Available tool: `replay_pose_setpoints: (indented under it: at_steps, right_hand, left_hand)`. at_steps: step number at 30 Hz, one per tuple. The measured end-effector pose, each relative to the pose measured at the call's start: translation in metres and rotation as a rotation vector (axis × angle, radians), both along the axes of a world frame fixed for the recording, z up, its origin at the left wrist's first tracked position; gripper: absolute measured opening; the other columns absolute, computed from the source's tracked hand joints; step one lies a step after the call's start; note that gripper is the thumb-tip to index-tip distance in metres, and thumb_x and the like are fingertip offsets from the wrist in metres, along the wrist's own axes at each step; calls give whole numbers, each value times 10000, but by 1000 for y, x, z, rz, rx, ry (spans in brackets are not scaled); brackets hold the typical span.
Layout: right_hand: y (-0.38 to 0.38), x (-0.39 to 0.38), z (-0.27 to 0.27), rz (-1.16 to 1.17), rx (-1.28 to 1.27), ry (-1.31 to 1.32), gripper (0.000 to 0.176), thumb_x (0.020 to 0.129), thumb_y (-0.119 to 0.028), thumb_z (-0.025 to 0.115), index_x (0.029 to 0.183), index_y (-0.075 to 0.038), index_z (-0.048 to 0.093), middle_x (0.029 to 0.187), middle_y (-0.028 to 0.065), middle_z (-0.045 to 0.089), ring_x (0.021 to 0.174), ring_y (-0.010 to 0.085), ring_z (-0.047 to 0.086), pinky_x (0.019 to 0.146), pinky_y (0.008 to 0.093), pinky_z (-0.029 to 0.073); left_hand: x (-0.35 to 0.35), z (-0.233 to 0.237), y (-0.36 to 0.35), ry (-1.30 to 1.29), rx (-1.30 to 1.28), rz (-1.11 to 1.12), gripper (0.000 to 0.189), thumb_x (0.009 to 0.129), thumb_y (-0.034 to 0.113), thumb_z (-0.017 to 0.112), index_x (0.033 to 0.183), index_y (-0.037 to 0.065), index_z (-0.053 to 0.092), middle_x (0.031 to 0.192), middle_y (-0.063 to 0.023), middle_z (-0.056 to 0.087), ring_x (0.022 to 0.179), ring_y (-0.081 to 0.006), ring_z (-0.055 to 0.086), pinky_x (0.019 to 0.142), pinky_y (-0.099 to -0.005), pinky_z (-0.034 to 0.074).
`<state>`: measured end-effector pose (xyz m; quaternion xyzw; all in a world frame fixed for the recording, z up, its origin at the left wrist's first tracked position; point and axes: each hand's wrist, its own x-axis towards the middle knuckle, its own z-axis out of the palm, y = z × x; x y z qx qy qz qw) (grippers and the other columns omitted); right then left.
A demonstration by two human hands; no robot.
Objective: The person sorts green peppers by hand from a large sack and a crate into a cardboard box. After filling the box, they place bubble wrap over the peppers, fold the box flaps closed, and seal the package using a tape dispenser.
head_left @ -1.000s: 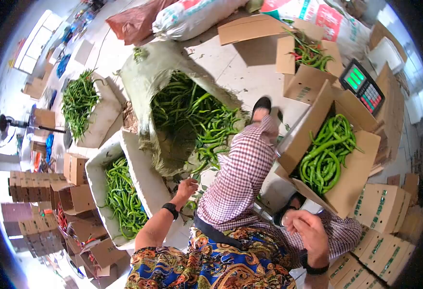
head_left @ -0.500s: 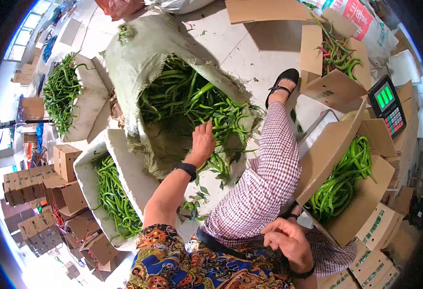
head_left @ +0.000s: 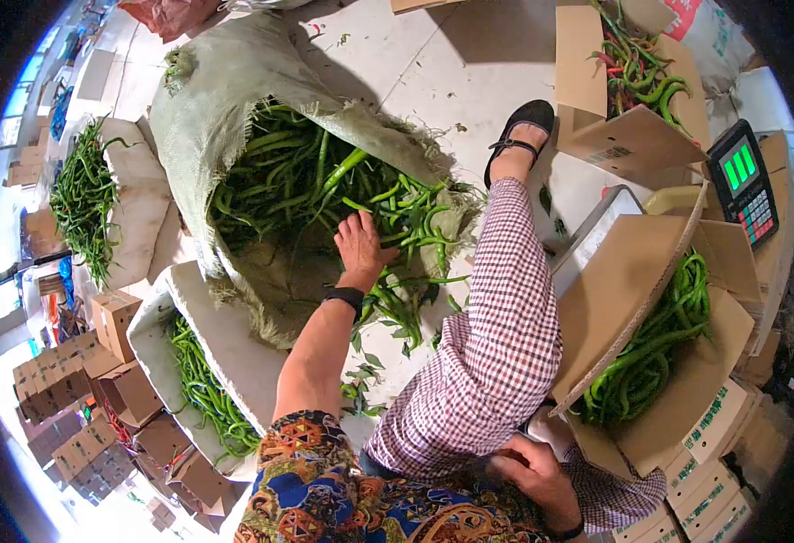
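Note:
My left hand reaches to the mouth of a big woven sack, its fingers spread at the edge of the green peppers that spill out onto the floor. Nothing shows gripped in it. Leaves and a few loose peppers lie below that hand. My right hand rests low, by my checked trouser leg, with its fingers curled and their tips partly hidden. An open cardboard box with long green peppers stands to the right of my leg.
White foam boxes with green peppers stand at the left. At upper right, another carton holds red and green peppers, beside a scale with a lit display. Stacked cartons are at lower right. My shoe is near the sack.
My right hand has dropped lower, beside my leg. My left hand has shifted slightly up and left, still at the peppers. The view has moved a little.

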<state>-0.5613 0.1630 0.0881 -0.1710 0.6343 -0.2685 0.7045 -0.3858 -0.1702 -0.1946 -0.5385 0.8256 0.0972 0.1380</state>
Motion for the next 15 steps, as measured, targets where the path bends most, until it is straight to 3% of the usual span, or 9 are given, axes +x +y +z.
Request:
replay_pose_setpoints:
  at_steps: [2, 4, 9, 10, 11, 12, 13, 14, 15]
  right_hand:
    - [-3, 2, -12, 51, -29, -4, 184, 892, -119, 642, 1032, -1, 619, 974, 113, 681, 895, 203, 648, 814, 319, 482]
    - [-4, 1, -21, 29, -235, 69, 192, 893, -124, 645, 1025, 10, 605, 957, 128, 676, 884, 201, 644, 813, 309, 475]
    - [32, 7, -55, -79, -180, 72, 206, 893, -162, 666, 1006, 2, 609, 956, 134, 673, 873, 212, 638, 792, 327, 477]
    - [43, 3, -62, -90, -134, 51, 221, 893, -178, 673, 1012, -1, 614, 972, 136, 673, 886, 215, 637, 797, 333, 480]
    - [46, -1, -65, 50, -161, 162, 209, 920, -84, 611, 1106, 13, 611, 1069, 92, 675, 984, 178, 625, 896, 317, 472]
    - [57, 11, -82, -53, -258, 192, 192, 922, -93, 617, 1088, 3, 617, 1067, 84, 662, 1007, 176, 608, 904, 314, 464]
    - [50, 6, -76, -39, -271, 232, 187, 925, -94, 616, 1085, 2, 618, 1042, 85, 652, 1022, 172, 591, 909, 316, 460]
    - [54, 17, -85, -239, -201, 103, 186, 926, -98, 618, 1080, 6, 619, 1014, 90, 646, 1007, 180, 592, 902, 322, 464]
    - [41, 15, -81, -264, -268, 112, 189, 917, -89, 628, 1079, 7, 620, 1037, 87, 642, 1009, 180, 591, 897, 328, 467]
  left_hand:
    - [-3, -9, 7, 119, -72, 115, 1045, 544, 416, 893, 1356, 48, 349, 1279, -134, 409, 1168, -327, 405, 937, -452, 369]
    - [-6, -8, 7, 116, -88, 118, 1028, 543, 414, 893, 1345, 50, 364, 1271, -133, 413, 1164, -327, 406, 936, -451, 369]
    - [3, -6, -17, -10, -61, -3, 871, 597, 353, 867, 1287, 33, 443, 1250, -167, 464, 1149, -350, 454, 928, -465, 429]
    - [8, -9, -24, -50, -2, -33, 821, 605, 365, 856, 1263, 41, 486, 1194, -148, 514, 1087, -320, 512, 874, -439, 472]
    - [7, -19, -29, -62, 60, -83, 774, 613, 377, 844, 1239, 48, 529, 1137, -129, 564, 1026, -289, 570, 820, -412, 515]
    - [8, -24, -25, 120, -232, -212, 665, 618, 317, 829, 1166, 62, 551, 1010, -136, 625, 920, -304, 627, 782, -417, 535]
    - [7, -27, -31, 183, -142, -211, 663, 627, 273, 804, 1185, 52, 524, 1023, -153, 618, 945, -329, 613, 788, -424, 529]
    - [-2, -15, -32, 148, -13, -46, 780, 617, 239, 796, 1288, 49, 446, 1074, -163, 602, 988, -359, 589, 822, -458, 508]
    - [-2, -21, -31, 60, 16, 40, 902, 618, 246, 814, 1371, 50, 358, 1105, -188, 579, 1030, -382, 563, 883, -511, 460]
